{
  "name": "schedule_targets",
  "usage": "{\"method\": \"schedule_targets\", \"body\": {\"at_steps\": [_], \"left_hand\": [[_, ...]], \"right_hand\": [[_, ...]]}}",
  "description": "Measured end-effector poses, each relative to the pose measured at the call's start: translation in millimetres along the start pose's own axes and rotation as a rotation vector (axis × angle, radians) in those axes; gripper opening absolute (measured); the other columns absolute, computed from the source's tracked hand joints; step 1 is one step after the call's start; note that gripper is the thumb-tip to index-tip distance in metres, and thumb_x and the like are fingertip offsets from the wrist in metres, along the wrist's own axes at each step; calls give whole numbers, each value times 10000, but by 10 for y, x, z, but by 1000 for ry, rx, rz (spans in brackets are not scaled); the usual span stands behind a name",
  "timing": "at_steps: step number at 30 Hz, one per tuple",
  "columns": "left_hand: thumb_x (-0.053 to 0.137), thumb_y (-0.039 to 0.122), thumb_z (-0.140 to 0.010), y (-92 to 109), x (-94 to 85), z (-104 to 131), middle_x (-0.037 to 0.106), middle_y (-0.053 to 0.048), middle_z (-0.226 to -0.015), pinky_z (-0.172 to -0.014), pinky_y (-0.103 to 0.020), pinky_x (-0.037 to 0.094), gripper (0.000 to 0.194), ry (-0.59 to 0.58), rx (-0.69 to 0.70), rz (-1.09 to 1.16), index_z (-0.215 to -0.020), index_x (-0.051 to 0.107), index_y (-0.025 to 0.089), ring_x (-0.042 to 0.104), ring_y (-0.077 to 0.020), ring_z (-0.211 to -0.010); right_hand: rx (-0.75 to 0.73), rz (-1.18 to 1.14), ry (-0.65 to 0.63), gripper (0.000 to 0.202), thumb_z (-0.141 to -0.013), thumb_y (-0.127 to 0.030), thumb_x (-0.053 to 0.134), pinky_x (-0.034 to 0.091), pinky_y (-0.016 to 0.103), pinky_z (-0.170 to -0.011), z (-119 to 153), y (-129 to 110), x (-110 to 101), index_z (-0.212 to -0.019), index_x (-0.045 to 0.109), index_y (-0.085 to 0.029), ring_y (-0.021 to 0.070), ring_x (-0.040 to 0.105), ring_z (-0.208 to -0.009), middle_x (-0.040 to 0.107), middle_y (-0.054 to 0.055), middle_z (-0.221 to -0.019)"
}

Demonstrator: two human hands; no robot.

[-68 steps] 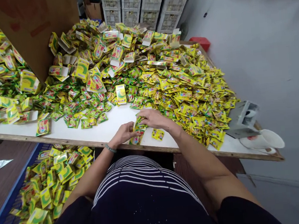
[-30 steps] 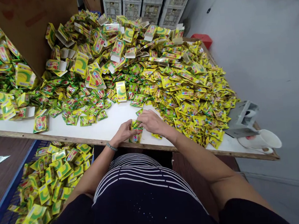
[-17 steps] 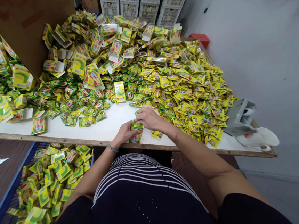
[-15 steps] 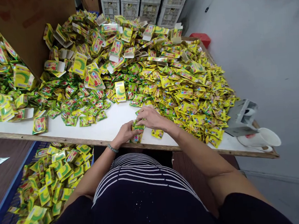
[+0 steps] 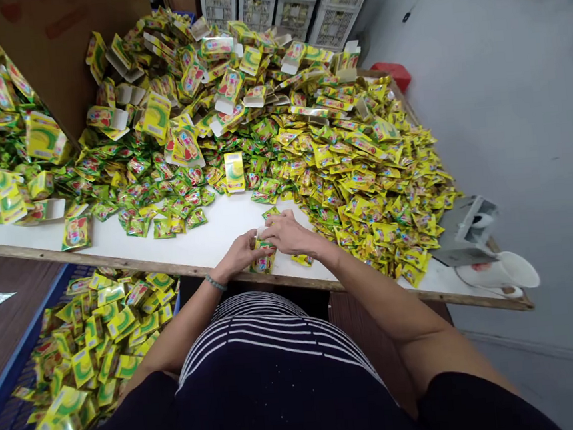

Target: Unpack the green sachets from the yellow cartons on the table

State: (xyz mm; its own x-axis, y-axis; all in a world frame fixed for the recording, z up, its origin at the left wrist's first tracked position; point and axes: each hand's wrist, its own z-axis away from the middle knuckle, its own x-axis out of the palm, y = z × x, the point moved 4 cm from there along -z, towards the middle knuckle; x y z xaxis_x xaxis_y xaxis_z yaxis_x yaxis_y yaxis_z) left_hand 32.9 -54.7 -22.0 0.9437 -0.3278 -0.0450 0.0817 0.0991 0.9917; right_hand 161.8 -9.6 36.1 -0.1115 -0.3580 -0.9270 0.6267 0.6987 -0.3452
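Holding a small printed carton (image 5: pixel 263 264) just inside the front edge of the worktop (image 5: pixel 203 245), using the left hand (image 5: pixel 240 254) in a narrow grip along its left side. Wearing a beaded bracelet (image 5: pixel 215 283) on that wrist. Touching the carton's far end, beside a white flap (image 5: pixel 262 232), using the right hand (image 5: pixel 291 233) with fingers bunched close together. Hiding the contact under those fingertips, so not revealing a firm pinch or a light touch. Lying just beyond the right hand: a green sachet (image 5: pixel 269 212). Lying partly hidden under the right wrist: a yellow sachet (image 5: pixel 302 260). Spreading across the right side of the worktop: a heap of yellow sachets (image 5: pixel 364 181). Sitting low at the left: a blue crate (image 5: pixel 26 338) full of cartons (image 5: pixel 102 345).
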Motion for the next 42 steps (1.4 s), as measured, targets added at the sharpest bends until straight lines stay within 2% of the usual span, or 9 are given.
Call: {"method": "schedule_targets", "body": {"at_steps": [4, 10, 15, 20, 24, 26, 29, 32, 42], "left_hand": [[792, 439, -720, -95, -52, 102, 607, 41, -682, -613, -219, 421, 513, 6, -46, 104, -1080, 547, 166, 562, -114, -630], [773, 409, -741, -145, -112, 192, 709, 19, -809, -695, -252, 501, 578, 181, -31, 122, -1123, 374, 238, 676, -154, -737], [770, 399, -754, -148, -112, 215, 724, -3, -838, -700, -275, 528, 617, 225, 2, 104, -1160, 332, 240, 703, -175, -743], [731, 427, -797, -123, -86, 201, 727, -16, -860, -711, -263, 522, 442, 182, 51, 2, -1108, 503, 209, 689, -165, -773], [695, 452, -823, -71, -39, 163, 729, -5, -843, -695, -244, 508, 334, 135, 76, -96, -1013, 583, 201, 669, -152, -768], [685, 461, -828, -62, -24, 146, 720, 2, -825, -677, -235, 497, 334, 111, 62, -91, -1008, 576, 201, 659, -143, -749], [684, 473, -825, -87, -32, 134, 697, 16, -783, -652, -224, 476, 385, 106, 18, 7, -1044, 509, 209, 644, -130, -711], [738, 456, -778, -128, -59, 135, 699, 19, -787, -656, -224, 472, 501, 136, -21, 165, -1072, 403, 227, 646, -126, -700], [800, 442, -725, -115, -56, 155, 723, -12, -817, -654, -224, 463, 563, 134, -62, 222, -1066, 416, 212, 657, -133, -704]], "right_hand": [[55, -149, -4, 306, -986, -228, 453, 273, 384, -895, 86, 40, 128, -853, 726, -192, 228, 559, -1017, 697, 79, -937], [164, -348, 588, 189, -947, -323, 583, 366, 449, -1021, 317, 80, 267, -1012, 736, -234, 255, 574, -1138, 712, 86, -1119], [170, -626, 731, 240, -908, -366, 627, 514, 405, -953, 460, 166, 447, -1090, 736, -253, 236, 601, -1165, 647, 101, -1265], [237, -819, 633, 255, -862, -403, 653, 558, 332, -787, 412, 226, 598, -1016, 730, -215, 199, 679, -902, 726, 74, -1037], [219, -707, 632, 160, -869, -341, 621, 535, 314, -756, 384, 200, 567, -855, 698, -202, 185, 657, -793, 719, 52, -879], [225, -669, 615, 122, -853, -305, 639, 533, 310, -748, 385, 197, 517, -900, 697, -210, 181, 660, -768, 726, 41, -869], [246, -644, 592, 260, -837, -258, 665, 541, 327, -813, 391, 204, 430, -1094, 695, -228, 197, 701, -849, 760, 47, -979], [159, -577, 534, 175, -884, -270, 633, 510, 347, -924, 364, 162, 348, -1007, 753, -236, 214, 704, -981, 773, 54, -1033], [214, -498, 315, 121, -839, -241, 690, 434, 261, -662, 169, 198, 136, -857, 805, -210, 156, 640, -697, 764, 20, -766]]}}
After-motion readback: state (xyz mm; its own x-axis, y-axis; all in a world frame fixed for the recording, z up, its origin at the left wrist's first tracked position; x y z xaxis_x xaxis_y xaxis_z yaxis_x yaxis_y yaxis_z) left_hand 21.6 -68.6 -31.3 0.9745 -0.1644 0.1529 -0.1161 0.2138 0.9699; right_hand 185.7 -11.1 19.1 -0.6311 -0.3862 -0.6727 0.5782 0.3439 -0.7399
